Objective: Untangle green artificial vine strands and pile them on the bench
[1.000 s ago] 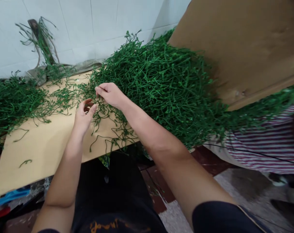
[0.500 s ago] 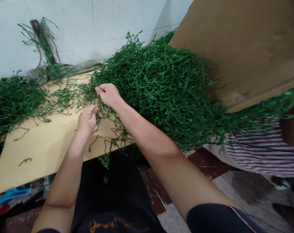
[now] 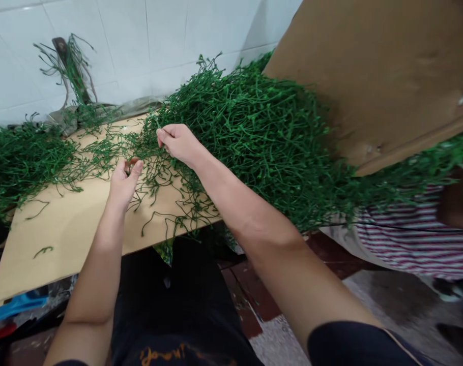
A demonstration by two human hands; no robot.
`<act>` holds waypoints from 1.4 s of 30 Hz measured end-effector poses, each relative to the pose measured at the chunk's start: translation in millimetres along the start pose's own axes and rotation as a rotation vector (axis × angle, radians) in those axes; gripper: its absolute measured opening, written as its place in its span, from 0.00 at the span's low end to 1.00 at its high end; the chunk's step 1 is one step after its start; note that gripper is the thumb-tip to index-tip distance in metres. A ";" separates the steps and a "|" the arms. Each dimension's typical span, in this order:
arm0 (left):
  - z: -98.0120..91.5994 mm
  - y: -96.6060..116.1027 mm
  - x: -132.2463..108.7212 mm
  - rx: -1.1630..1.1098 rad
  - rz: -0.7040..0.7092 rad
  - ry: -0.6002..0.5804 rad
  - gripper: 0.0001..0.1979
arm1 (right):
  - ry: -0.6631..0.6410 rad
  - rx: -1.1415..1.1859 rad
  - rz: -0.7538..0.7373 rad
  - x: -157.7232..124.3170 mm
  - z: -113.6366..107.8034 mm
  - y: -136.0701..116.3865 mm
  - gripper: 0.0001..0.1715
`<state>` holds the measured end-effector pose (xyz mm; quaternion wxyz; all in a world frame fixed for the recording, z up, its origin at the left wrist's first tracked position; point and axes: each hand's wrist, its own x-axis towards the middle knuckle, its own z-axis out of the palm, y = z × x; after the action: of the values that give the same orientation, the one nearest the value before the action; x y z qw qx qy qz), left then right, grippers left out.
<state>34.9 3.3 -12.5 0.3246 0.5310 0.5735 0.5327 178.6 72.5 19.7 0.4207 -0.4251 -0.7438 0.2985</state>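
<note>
Green wiry stems (image 3: 250,127), knob-tipped, tangled; right hand (image 3: 181,144) pinching some, left hand (image 3: 121,185) curled, grip unclear

We record moderate, cool, diffuse indoor light. We read the tiled wall (image 3: 163,30) as the brightest area, with a pale glare near its upper left and a soft-edged grey shadow beside the cardboard sheet (image 3: 376,66), whose face is dimmer. We note a faint shadow on the table (image 3: 29,223), left of the left arm (image 3: 97,269). We lose detail in the black clothing (image 3: 185,290) and beneath the table. We find slight softness at both hands (image 3: 178,145), while fine strands in the green stems (image 3: 250,122) merge. We observe wide-angle stretching toward the edges and blur around the striped cloth (image 3: 414,249).
</note>
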 end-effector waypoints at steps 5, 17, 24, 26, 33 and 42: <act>13.0 -2.2 -0.1 -0.037 -0.045 -0.251 0.16 | -0.068 0.009 -0.017 -7.0 2.8 2.9 0.20; 5.1 13.2 -40.7 0.227 0.208 -0.533 0.22 | 0.340 -0.187 0.247 17.4 -18.4 42.3 0.20; 11.9 2.4 -5.9 0.077 0.007 -0.226 0.09 | 0.056 -0.089 0.009 -1.3 -13.1 14.4 0.20; 19.9 3.3 -1.7 0.000 -0.026 -0.216 0.15 | 0.014 -0.096 0.011 -4.5 -9.1 6.6 0.20; 32.5 0.8 3.5 -0.333 -0.227 -0.180 0.15 | -0.099 -0.057 -0.012 -9.1 -2.6 1.9 0.19; 32.2 -7.9 35.7 -0.532 -0.265 0.025 0.18 | 0.094 -0.032 -0.101 -38.7 18.5 -12.3 0.18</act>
<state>54.9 47.0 -20.3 0.5120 0.3410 0.4821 0.6239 168.6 31.1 6.5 0.4629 -0.4074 -0.7483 0.2445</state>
